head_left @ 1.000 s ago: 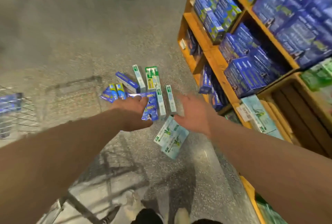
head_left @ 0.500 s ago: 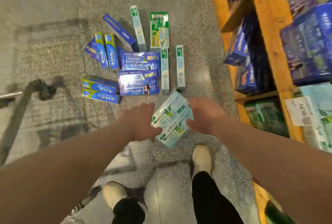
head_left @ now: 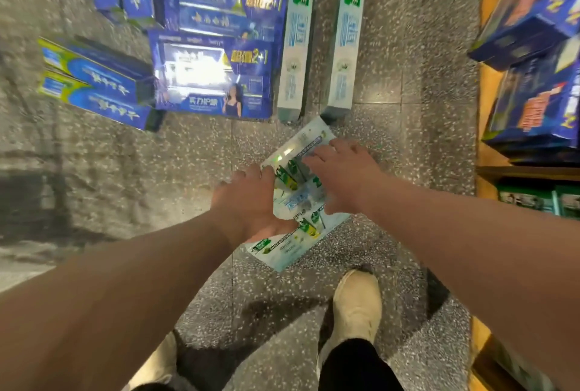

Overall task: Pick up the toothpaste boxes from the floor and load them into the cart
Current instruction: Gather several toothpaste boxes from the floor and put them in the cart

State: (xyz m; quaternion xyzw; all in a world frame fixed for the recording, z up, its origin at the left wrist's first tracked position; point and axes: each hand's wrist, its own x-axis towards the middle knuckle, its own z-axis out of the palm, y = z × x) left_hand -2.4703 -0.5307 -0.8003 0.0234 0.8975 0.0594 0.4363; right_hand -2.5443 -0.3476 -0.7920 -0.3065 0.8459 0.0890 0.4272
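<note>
While pickup was in hand, my left hand (head_left: pixel 248 199) curled round the edge of the pale toothpaste pack (head_left: pixel 282 247), on the floor at frame centre. My right hand (head_left: pixel 342 180) lay flat-fingered on top. The next move probably called for a two-handed lift.

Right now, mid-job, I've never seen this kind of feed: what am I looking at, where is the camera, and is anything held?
No machine here: a person works bare-handed, filmed by one camera on their head, looking down. On the speckled grey floor lie blue cardboard toothpaste boxes and two slim white-and-green boxes. Nearest the person lies a pale white-and-green toothpaste pack. The right hand rests flat-fingered on top; the left hand touches its left edge. Whether the left grips it, I cannot tell. A wooden shelf stands right. No cart shows.
</note>
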